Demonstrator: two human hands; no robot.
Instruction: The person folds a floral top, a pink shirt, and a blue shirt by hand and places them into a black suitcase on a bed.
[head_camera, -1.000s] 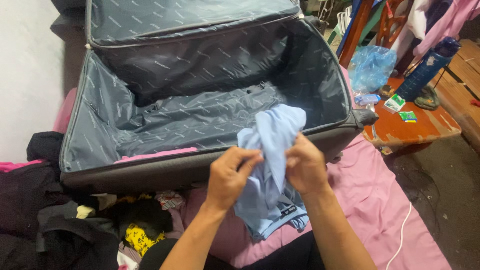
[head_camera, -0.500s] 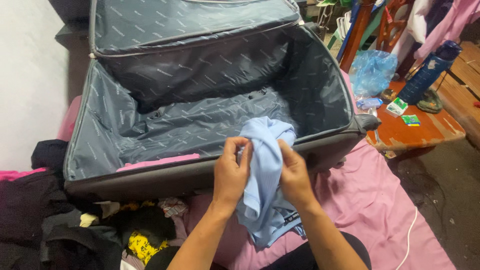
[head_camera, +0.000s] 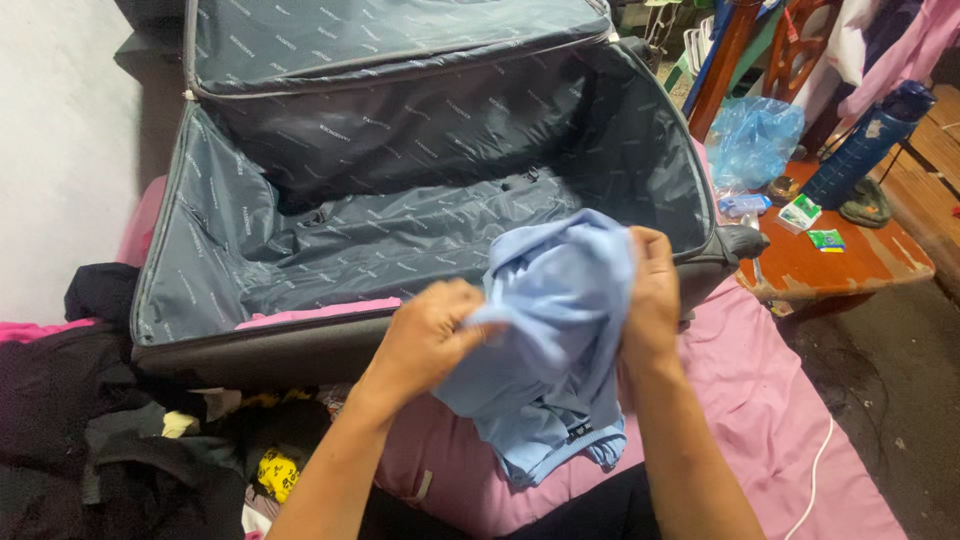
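I hold a light blue shirt (head_camera: 555, 330) bunched up in both hands, just in front of an open grey suitcase (head_camera: 300, 350). My left hand (head_camera: 430, 335) grips the cloth on its left side. My right hand (head_camera: 650, 295) grips its upper right edge. The shirt's hem hangs down over the pink bedsheet (head_camera: 740, 400). The suitcase's lined inside shows no clothes, and its lid (head_camera: 380, 35) stands up against the wall.
A heap of dark clothes (head_camera: 90, 420) with a yellow piece (head_camera: 275, 470) lies at the left. To the right stands a red wooden table (head_camera: 840, 260) with a dark blue bottle (head_camera: 865, 140), a blue plastic bag (head_camera: 755, 135) and small boxes. A white cable (head_camera: 815, 470) lies on the sheet.
My hands moved apart and spread the shirt wider. My right hand rose to the shirt's upper right; my left hand shifted down and left.
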